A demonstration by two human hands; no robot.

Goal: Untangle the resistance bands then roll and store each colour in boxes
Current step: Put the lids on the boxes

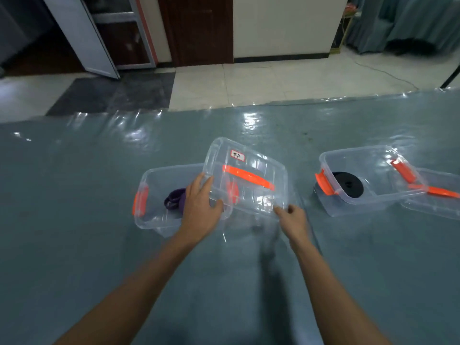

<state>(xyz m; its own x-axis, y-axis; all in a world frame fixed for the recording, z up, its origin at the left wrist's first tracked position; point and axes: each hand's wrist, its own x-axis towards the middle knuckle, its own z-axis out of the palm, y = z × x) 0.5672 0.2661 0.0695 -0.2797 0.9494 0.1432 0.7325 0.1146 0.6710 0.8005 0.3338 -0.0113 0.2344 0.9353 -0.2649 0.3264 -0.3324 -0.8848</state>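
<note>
While the clear lid [251,158] hangs tilted over the left box [155,179], the left hand [199,210] grips its left edge and the right hand [292,217] pinches its near corner; a purple band [175,199] lies inside that box, a rolled black band [347,186] in the right box [356,155].

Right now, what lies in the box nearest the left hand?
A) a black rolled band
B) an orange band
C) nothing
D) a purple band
D: the purple band lies in the left box beside the left hand, which holds the lid together with the right hand; the black roll is in the right box.
</note>
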